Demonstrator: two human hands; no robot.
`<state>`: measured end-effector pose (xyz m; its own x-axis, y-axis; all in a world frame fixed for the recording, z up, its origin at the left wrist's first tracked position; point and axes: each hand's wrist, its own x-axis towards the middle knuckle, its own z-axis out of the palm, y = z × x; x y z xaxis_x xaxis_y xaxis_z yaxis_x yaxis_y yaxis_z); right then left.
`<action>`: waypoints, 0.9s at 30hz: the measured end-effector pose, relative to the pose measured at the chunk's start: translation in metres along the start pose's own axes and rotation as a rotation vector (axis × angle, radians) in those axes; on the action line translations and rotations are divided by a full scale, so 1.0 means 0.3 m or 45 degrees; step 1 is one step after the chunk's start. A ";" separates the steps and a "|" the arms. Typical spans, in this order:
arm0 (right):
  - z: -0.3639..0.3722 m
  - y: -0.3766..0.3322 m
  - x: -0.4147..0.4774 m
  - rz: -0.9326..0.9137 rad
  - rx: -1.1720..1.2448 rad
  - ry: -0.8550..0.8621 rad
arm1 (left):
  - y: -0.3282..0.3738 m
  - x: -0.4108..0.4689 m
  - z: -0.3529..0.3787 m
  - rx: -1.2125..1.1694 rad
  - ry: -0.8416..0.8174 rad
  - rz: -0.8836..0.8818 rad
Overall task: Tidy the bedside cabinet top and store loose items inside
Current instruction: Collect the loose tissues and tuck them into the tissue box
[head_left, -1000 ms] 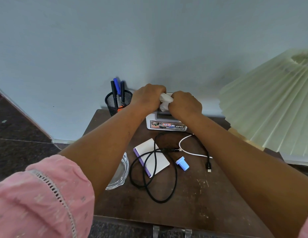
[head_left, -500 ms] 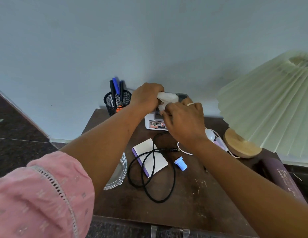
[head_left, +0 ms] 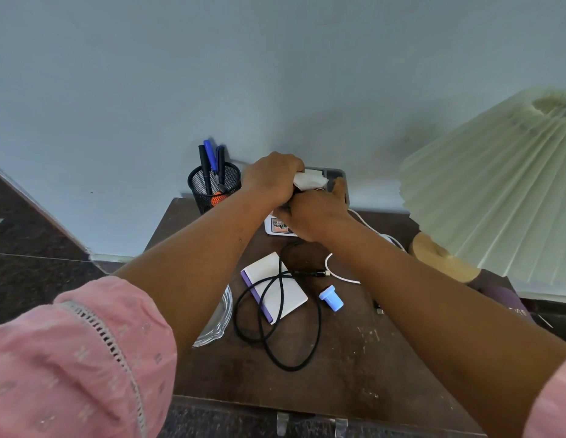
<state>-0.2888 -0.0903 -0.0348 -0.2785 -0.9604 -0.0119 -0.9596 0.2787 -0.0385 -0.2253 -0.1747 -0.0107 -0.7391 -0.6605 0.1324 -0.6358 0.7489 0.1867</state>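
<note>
At the back of the dark wooden cabinet top (head_left: 354, 368), my left hand (head_left: 272, 180) is closed on a crumpled white tissue (head_left: 310, 180) above a grey-lidded tissue box (head_left: 337, 175). My right hand (head_left: 313, 214) grips the front of that box, covering most of its sticker. In front of the hands lie a white notepad with a purple spine (head_left: 275, 287), a looped black cable (head_left: 275, 324), a white cable (head_left: 341, 275) and a small blue cap-like piece (head_left: 331, 298).
A black mesh pen holder (head_left: 213, 186) with several pens stands at the back left. A clear glass dish (head_left: 217, 317) sits under my left forearm. A pleated green lamp shade (head_left: 502, 200) on a wooden base (head_left: 439, 257) fills the right. A purple object (head_left: 509, 300) lies beside it.
My right hand let go of the tissue, dropped and took hold of the box front. My left hand keeps the tissue. The view shifted a little to the left.
</note>
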 end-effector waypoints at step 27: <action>-0.082 0.126 0.010 0.084 0.514 0.440 | -0.017 -0.024 -0.059 -0.380 0.042 -0.131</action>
<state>-0.3268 -0.0827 -0.0116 -0.4002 -0.8659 0.3002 -0.8667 0.2512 -0.4309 -0.2127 -0.1747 0.0045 -0.6637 -0.7369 0.1283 -0.6099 0.6325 0.4774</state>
